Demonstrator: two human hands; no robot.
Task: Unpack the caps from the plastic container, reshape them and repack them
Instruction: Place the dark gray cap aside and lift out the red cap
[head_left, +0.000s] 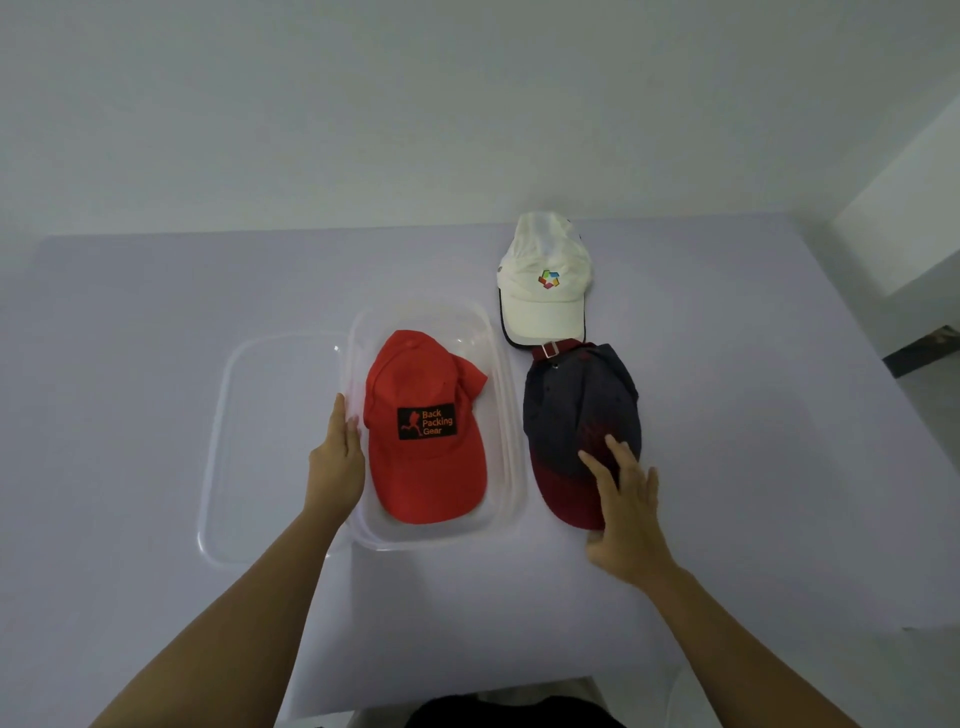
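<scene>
A red cap (423, 457) with a black patch lies inside the clear plastic container (511, 447) at the table's middle. My left hand (337, 457) rests flat against the container's left wall, fingers together and straight. To the right of the container lies a navy cap with a dark red brim (576, 405). My right hand (626, 509) lies on its brim with fingers spread, not closed around it. A white cap with a coloured logo (545, 280) sits on the table just beyond the navy cap.
The container's clear lid (249, 447) lies flat on the table to the left of the container, under my left forearm. The pale table (779, 415) ends near my body and on the right, where the floor drops away.
</scene>
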